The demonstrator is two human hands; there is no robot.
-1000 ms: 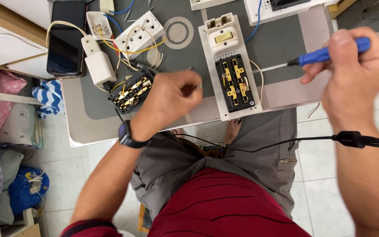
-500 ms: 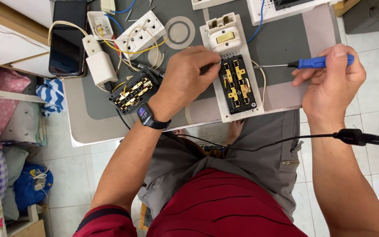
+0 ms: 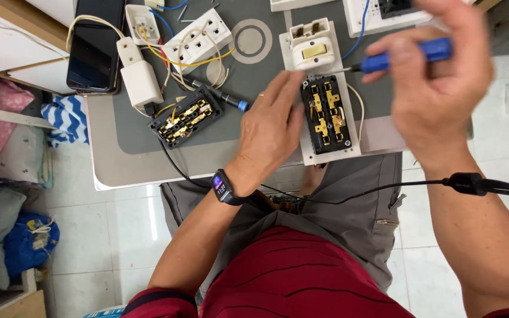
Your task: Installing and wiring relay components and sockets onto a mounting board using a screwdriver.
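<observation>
A white socket plate (image 3: 325, 150) lies face down on the grey table (image 3: 136, 165), showing a black block with brass contacts (image 3: 327, 115). My left hand (image 3: 272, 126) rests flat on the table, fingertips touching the plate's left edge. My right hand (image 3: 437, 88) is raised above the plate's right side and grips a blue-handled screwdriver (image 3: 402, 57), whose thin shaft points left at the top of the black block. A second black block with brass contacts (image 3: 185, 116) lies to the left of my left hand.
A phone (image 3: 94, 56), a white plug adapter (image 3: 139, 79), a white multi-socket (image 3: 198, 40) with yellow wires and a dark pen-like tool (image 3: 219, 94) lie at the table's far left. A black cable (image 3: 384, 188) crosses my lap. Bags and cloth sit on the floor at left.
My left hand slid from the left black block to the white plate's edge. My right hand with the screwdriver came in towards the plate. The camera moved closer.
</observation>
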